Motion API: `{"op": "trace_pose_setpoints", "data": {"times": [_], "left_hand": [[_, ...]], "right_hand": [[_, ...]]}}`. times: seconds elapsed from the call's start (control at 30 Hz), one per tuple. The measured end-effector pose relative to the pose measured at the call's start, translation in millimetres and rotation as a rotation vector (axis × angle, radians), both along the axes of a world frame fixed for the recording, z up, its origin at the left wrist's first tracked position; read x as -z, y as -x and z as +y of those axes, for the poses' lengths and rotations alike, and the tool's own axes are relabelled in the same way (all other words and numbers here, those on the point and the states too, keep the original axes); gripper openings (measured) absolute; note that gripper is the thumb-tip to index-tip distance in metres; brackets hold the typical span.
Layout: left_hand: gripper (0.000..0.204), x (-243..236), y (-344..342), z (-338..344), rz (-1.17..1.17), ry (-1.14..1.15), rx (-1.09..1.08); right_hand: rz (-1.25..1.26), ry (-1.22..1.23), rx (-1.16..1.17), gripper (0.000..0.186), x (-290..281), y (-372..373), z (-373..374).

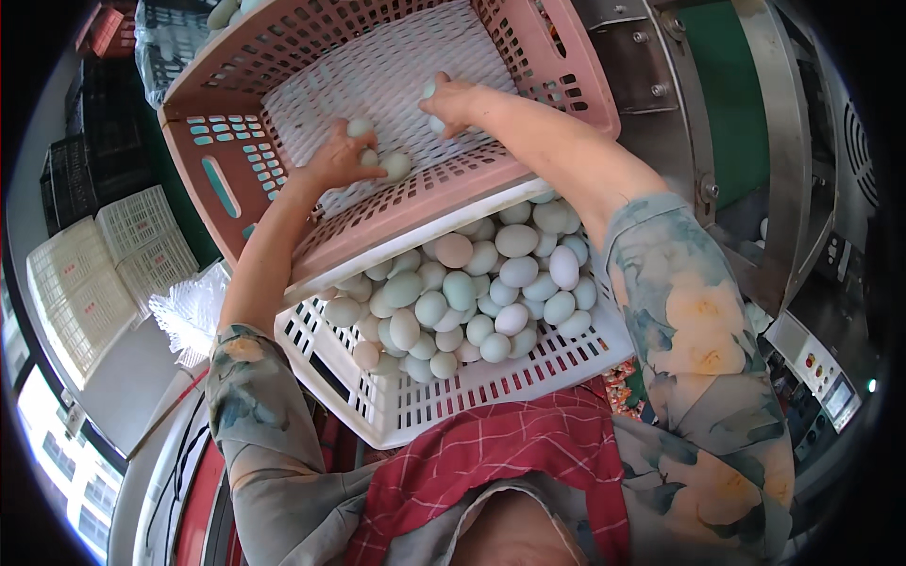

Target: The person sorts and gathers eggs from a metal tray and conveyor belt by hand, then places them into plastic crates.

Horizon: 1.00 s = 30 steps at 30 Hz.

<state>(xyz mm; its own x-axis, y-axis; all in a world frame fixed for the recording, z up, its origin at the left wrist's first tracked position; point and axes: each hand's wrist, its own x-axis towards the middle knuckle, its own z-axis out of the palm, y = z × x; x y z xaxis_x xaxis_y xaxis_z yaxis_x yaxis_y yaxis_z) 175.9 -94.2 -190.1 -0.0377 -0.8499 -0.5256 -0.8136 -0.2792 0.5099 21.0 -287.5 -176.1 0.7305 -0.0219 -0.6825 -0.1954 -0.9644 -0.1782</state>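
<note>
A pink plastic crate (364, 226) with slotted walls stands in front of me, its floor covered by a white textured liner (377, 71). My left hand (337, 158) is inside it near the left end, fingers curled around pale green eggs (396, 168); three show at its fingers. Farther right, my right hand (451, 104) reaches in too, closed on two pale eggs (436, 124), partly hidden by its fingers. Closer to me, a white slotted crate (377, 401) holds a heap of pale green, white and pinkish eggs (431, 308), partly under the pink crate's near edge.
White crates (80, 283) stack at the left beside black crates (71, 179). Clear plastic wrap (193, 311) lies by my left forearm. Metal machinery (642, 71) with a green belt (717, 94) stands to the right, near a control panel (813, 368). More eggs (224, 13) sit at the far left.
</note>
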Motion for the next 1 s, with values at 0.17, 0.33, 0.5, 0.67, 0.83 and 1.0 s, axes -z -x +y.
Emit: {"op": "trace_pose_setpoints", "data": {"times": [0.17, 0.33, 0.5, 0.67, 0.83, 1.0], "left_hand": [[0.053, 25, -24, 18, 0.140, 0.016, 0.042], [0.033, -63, 1, -17, -0.288, 0.112, -0.275], [0.023, -178, 139, -17, 0.269, 0.756, -0.337], [0.023, -271, 349, -26, 0.375, 0.728, 0.392], [0.040, -275, 526, -56, 0.460, 0.633, 0.609], [0.061, -256, 626, -54, 0.131, 0.642, 0.826]], "right_hand": [[-0.099, -0.175, 0.053, 0.032, 11, -17, 18], [-1.023, -0.497, 0.420, 0.041, -154, 14, 70], [-1.300, -0.608, 0.636, 0.017, -250, 235, 127], [-1.171, -0.282, 1.202, 0.020, -267, 468, 171], [-1.131, 0.276, 1.849, 0.013, -252, 643, 224], [-1.140, 0.477, 2.036, 0.021, -241, 722, 251]]}}
